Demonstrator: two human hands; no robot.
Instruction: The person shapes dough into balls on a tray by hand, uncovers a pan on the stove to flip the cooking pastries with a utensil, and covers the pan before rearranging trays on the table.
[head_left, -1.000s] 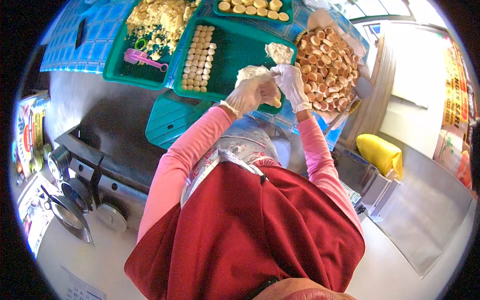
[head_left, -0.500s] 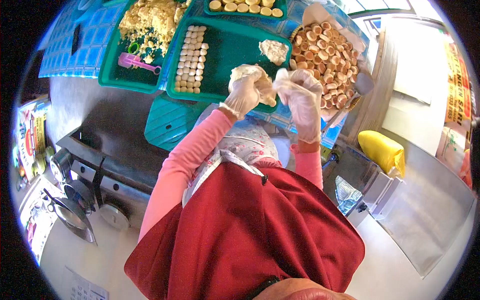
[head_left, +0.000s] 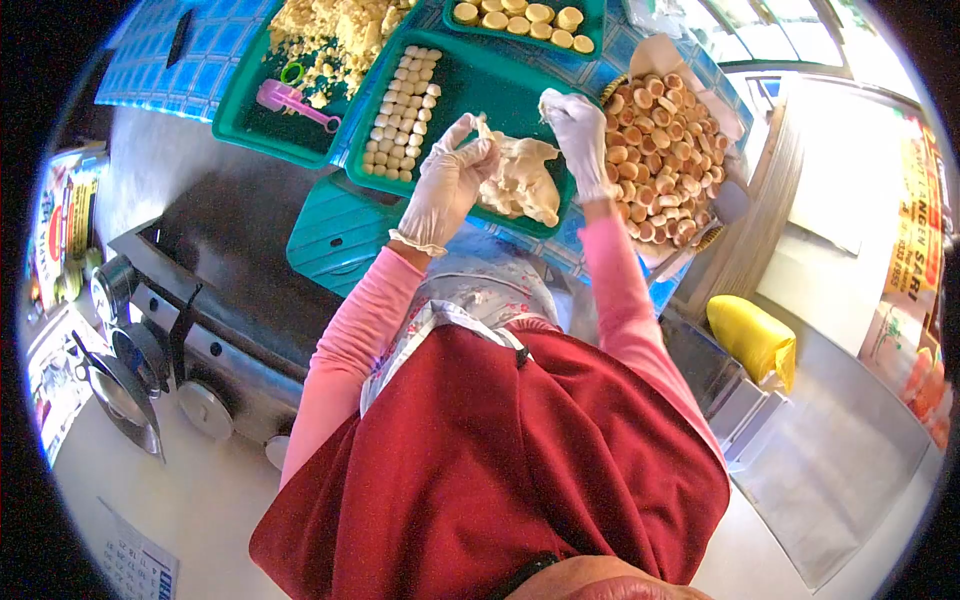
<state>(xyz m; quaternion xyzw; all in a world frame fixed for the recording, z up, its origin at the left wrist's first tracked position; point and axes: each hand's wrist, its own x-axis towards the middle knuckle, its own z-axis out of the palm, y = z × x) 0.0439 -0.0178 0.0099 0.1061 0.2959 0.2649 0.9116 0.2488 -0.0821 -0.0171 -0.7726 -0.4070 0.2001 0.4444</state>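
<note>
My left hand (head_left: 452,180), in a clear glove, is pinched at the left edge of a large soft lump of pale dough (head_left: 525,182) lying at the near edge of the green tray (head_left: 470,85). A thin bit of dough stands up by its fingertips. Just right of the lump, my gloved right hand (head_left: 580,140) is raised over the tray's right side. Its fingers are closed, with a little pale dough showing at the tips. Rows of small white dough balls (head_left: 402,115) line the left part of the tray.
A left tray holds yellow crumbly filling (head_left: 335,40) and a pink scoop (head_left: 295,103). Round pale pieces (head_left: 515,25) fill a back tray. A basket of browned round pastries (head_left: 665,150) stands at right. A dark griddle (head_left: 240,240) lies at left, a yellow package (head_left: 752,340) at right.
The large dough lump, earlier at my left hand, now lies spread on the tray. My hands have moved apart, the right one up and away. The smaller lump at the tray's right is no longer visible.
</note>
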